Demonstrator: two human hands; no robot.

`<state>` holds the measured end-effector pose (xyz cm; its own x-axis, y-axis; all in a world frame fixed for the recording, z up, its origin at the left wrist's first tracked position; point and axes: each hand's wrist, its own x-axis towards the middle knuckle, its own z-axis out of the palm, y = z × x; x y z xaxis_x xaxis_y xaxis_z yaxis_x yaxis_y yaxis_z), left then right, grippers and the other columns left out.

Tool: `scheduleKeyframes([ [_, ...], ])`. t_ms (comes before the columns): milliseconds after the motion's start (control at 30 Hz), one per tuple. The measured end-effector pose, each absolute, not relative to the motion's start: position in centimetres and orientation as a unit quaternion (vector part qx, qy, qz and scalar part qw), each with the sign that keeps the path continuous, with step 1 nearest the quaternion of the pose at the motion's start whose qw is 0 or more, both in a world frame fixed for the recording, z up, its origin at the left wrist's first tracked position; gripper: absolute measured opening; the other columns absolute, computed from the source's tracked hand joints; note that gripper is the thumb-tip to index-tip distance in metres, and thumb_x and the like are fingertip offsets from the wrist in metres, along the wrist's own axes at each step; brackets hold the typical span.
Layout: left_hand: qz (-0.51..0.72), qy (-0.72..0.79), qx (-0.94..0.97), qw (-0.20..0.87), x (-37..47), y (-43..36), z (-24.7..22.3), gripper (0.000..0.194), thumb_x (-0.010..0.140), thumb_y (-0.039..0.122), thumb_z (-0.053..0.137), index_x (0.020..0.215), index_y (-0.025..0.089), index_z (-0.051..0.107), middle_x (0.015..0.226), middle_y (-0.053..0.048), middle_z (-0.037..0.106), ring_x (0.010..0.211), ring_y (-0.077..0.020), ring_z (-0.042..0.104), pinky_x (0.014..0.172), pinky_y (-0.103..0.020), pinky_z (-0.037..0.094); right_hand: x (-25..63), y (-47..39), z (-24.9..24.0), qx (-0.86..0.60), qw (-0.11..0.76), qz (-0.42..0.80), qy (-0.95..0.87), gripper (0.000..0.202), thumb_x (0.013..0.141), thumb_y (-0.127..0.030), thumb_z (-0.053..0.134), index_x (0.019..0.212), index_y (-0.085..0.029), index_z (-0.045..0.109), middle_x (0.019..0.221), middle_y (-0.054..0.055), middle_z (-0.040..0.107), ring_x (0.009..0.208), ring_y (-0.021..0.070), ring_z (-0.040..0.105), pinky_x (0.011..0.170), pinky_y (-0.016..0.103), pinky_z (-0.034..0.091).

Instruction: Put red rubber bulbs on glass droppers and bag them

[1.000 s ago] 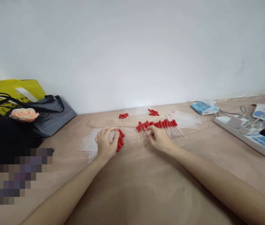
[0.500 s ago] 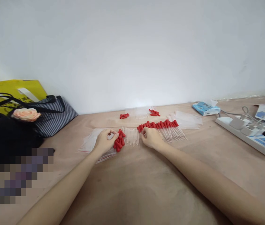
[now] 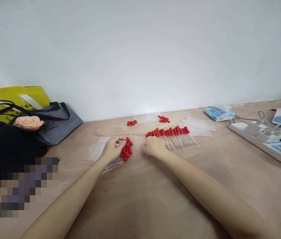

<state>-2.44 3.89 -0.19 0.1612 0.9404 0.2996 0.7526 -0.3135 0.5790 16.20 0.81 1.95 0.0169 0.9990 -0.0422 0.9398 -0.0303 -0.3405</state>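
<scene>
My left hand [image 3: 113,148] is at the left side of a pile of red rubber bulbs [image 3: 126,151], its thumb and forefinger pinched at a bulb on the pile's edge. Right of the pile lies a row of thin clear dropper tubes [image 3: 137,144]. My right hand [image 3: 154,146] is closed at the right end of this row; its fingertips are partly hidden, so what they grip cannot be made out. Beyond it, several droppers [image 3: 180,137] lie side by side, red bulbs at the far end and clear stems pointing toward me.
Clear zip bags [image 3: 97,149] lie under and beside my left hand, more bags [image 3: 196,126] at the right. Small red bulb groups [image 3: 131,123] sit near the wall. A tissue pack [image 3: 218,113], a power strip [image 3: 262,142] and a striped bag [image 3: 62,127] flank the work area.
My right hand has moved left, from the droppers with bulbs to the right end of the bare tubes. My left hand has stayed almost in place at the red pile.
</scene>
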Motion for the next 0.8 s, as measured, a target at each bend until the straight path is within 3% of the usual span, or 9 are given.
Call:
scheduleKeyframes([
  [133, 0.301, 0.598, 0.713, 0.211, -2.7, 4.8, 0.2, 0.027, 0.069, 0.037, 0.051, 0.082, 0.016, 0.062, 0.082, -0.005, 0.065, 0.074, -0.0186, 0.059, 0.067, -0.029, 0.045, 16.3, 1.2, 2.0, -0.708, 0.101, 0.151, -0.683, 0.027, 0.070, -0.024, 0.051, 0.092, -0.013, 0.062, 0.096, 0.017, 0.062, 0.084, 0.0256, 0.060, 0.064, 0.033, 0.045],
  [400, 0.272, 0.654, 0.680, 0.192, -2.0, 7.4, 0.2, 0.031, 0.060, 0.044, 0.060, 0.068, 0.014, 0.060, 0.067, -0.008, 0.064, 0.059, -0.0212, 0.058, 0.053, -0.031, 0.043, 16.6, 2.1, 1.8, -0.701, 0.098, 0.176, -0.684, 0.033, 0.071, -0.028, 0.048, 0.096, -0.012, 0.062, 0.098, 0.017, 0.062, 0.087, 0.0261, 0.059, 0.064, 0.032, 0.044],
  [533, 0.272, 0.624, 0.717, 0.154, -1.4, 7.4, 0.8, 0.025, 0.062, 0.037, 0.060, 0.076, 0.017, 0.060, 0.083, -0.007, 0.062, 0.079, -0.0224, 0.057, 0.069, -0.033, 0.043, 17.4, 2.1, 2.2, -0.678, 0.109, 0.189, -0.702, 0.031, 0.073, -0.031, 0.046, 0.087, -0.011, 0.063, 0.088, 0.016, 0.064, 0.081, 0.0243, 0.060, 0.061, 0.029, 0.042],
  [633, 0.231, 0.502, 0.824, 0.122, -1.0, 6.6, 2.1, 0.018, 0.066, 0.033, 0.057, 0.080, 0.022, 0.062, 0.092, -0.003, 0.059, 0.091, -0.0187, 0.053, 0.080, -0.030, 0.039, 18.7, 1.6, 2.5, -0.659, 0.128, 0.194, -0.715, 0.027, 0.075, -0.032, 0.043, 0.073, -0.012, 0.062, 0.076, 0.013, 0.064, 0.071, 0.0213, 0.060, 0.057, 0.027, 0.039],
  [800, 0.080, 0.448, 0.889, 0.054, -0.4, 6.0, 3.3, 0.024, 0.063, 0.040, 0.060, 0.078, 0.020, 0.061, 0.077, -0.003, 0.061, 0.073, -0.0199, 0.056, 0.064, -0.028, 0.040, 21.9, -0.2, 1.8, -0.637, 0.178, 0.182, -0.728, 0.021, 0.079, -0.025, 0.037, 0.067, -0.015, 0.050, 0.072, 0.008, 0.060, 0.064, 0.0144, 0.054, 0.054, 0.023, 0.035],
])
